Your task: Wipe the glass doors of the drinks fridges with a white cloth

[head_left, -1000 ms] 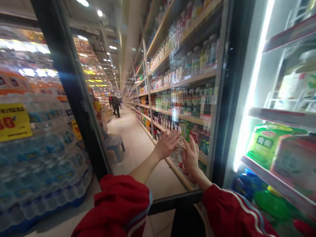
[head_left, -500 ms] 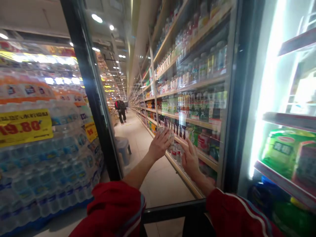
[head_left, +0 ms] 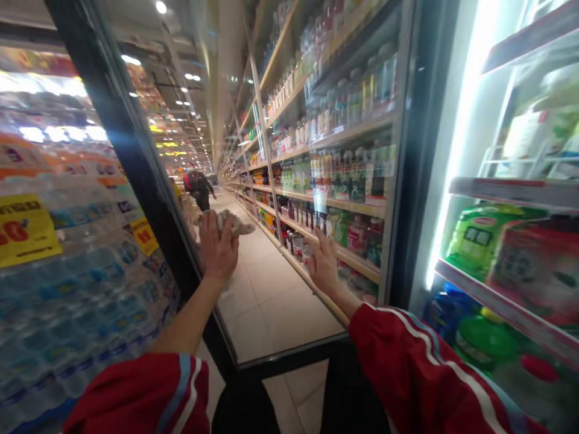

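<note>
In the head view a framed glass door (head_left: 271, 289) stands tilted in front of me. My left hand (head_left: 219, 247) presses a crumpled pale cloth (head_left: 233, 223) against the pane, near its left frame edge. Fingers cover part of the cloth. To the right, my right hand (head_left: 324, 262) has its fingers stretched out and holds nothing. It is at the glass, though whether the fingertips touch it I cannot tell.
Lit cooler shelves (head_left: 497, 187) with bottles and green and red packs stand at right. Stacked packs of bottled water (head_left: 99, 289) with yellow price signs (head_left: 27, 229) fill the left. Through the glass, a person (head_left: 198, 185) stands in the aisle beside long drink shelves (head_left: 335, 199).
My left hand has moved left across the pane with the cloth, away from my right hand. The view has shifted, and my right hand remains by the glass with fingers extended.
</note>
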Available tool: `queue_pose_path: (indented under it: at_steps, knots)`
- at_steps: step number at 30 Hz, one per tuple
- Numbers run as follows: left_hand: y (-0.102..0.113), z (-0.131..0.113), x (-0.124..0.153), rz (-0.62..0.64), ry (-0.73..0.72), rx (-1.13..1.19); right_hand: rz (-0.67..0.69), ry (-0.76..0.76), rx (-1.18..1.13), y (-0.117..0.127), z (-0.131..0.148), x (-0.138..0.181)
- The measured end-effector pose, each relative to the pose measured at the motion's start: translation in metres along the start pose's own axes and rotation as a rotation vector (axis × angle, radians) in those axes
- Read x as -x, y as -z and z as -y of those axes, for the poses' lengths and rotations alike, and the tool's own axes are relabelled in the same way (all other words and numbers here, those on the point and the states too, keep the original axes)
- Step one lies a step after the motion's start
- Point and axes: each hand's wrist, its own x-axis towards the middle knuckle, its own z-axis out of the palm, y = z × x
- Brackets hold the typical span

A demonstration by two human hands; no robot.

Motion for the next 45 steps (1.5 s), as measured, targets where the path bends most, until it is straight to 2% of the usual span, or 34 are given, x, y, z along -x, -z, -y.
queue_pose_path:
  at_steps: [5, 7, 10, 14, 16, 18, 21, 24, 26, 32, 36, 39, 41, 45]
  knots:
    - [-0.017, -0.05, 0.03, 0.168, -0.205, 0.083, 0.047, 0.046, 0.02, -0.005, 0.013, 0.0]
    - [-0.018, -0.057, 0.04, 0.216, -0.264, 0.104, 0.053, 0.064, 0.032, -0.005, 0.015, -0.001]
    - [-0.009, -0.039, 0.043, 0.195, -0.241, 0.125, 0.054, 0.071, 0.037, -0.004, 0.014, -0.002]
    - [0.007, 0.0, 0.031, 0.012, -0.031, 0.066, 0.072, 0.06, 0.021, -0.003, 0.011, -0.003]
    - [0.01, 0.006, 0.027, -0.017, 0.026, 0.057, 0.069, 0.048, 0.001, -0.004, 0.012, -0.003]
    - [0.008, -0.002, 0.027, 0.019, 0.002, 0.076, 0.05, 0.034, -0.023, -0.006, 0.013, -0.002]
    - [-0.001, -0.025, 0.033, 0.088, -0.046, 0.103, 0.018, 0.04, -0.041, -0.009, 0.016, -0.002]
    - [-0.008, -0.043, 0.037, 0.111, -0.084, 0.115, 0.008, 0.054, -0.032, -0.011, 0.017, -0.002]
    - [-0.009, -0.047, 0.037, 0.108, -0.093, 0.123, 0.01, 0.057, -0.029, -0.011, 0.017, -0.002]
    - [-0.001, -0.024, 0.024, 0.044, -0.066, 0.215, 0.009, 0.05, -0.055, -0.008, 0.016, -0.002]
    - [0.004, -0.006, 0.012, -0.066, 0.059, 0.212, 0.006, 0.089, -0.077, -0.004, 0.009, -0.002]
    - [0.0, -0.01, 0.01, -0.034, 0.09, 0.177, 0.002, 0.072, -0.075, -0.003, 0.007, -0.001]
    - [-0.005, -0.024, 0.015, 0.033, 0.026, 0.161, 0.003, 0.052, -0.069, -0.005, 0.01, 0.0]
    - [-0.015, -0.05, 0.033, 0.172, -0.215, 0.162, 0.001, 0.063, -0.063, -0.008, 0.018, 0.0]
